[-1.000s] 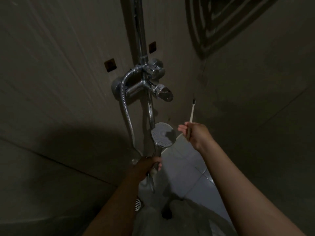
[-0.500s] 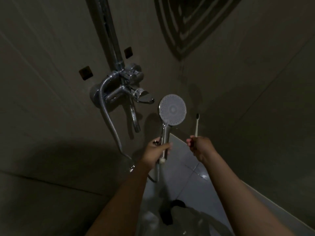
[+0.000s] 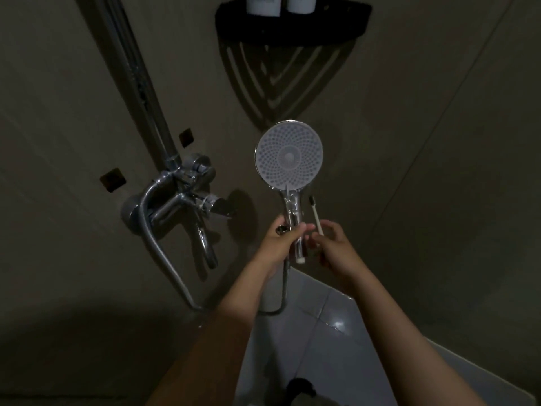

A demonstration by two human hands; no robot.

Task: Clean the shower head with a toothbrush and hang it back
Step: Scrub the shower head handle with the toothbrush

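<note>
The round chrome shower head stands upright in front of me, its white nozzle face turned toward the camera. My left hand grips its chrome handle from the left. Its metal hose loops down from the handle and back up to the wall mixer. My right hand pinches a white toothbrush just right of the handle. The dark bristle end points up and stops below the nozzle face, not touching it.
A chrome riser pipe runs up the tiled wall from the mixer. A black corner shelf with two pale bottles hangs above the shower head. A light floor lies below my arms.
My left hand has raised the shower head higher, and it now looks larger in view. My right hand has brought the toothbrush in beside the handle. The view has tilted up, revealing the corner shelf.
</note>
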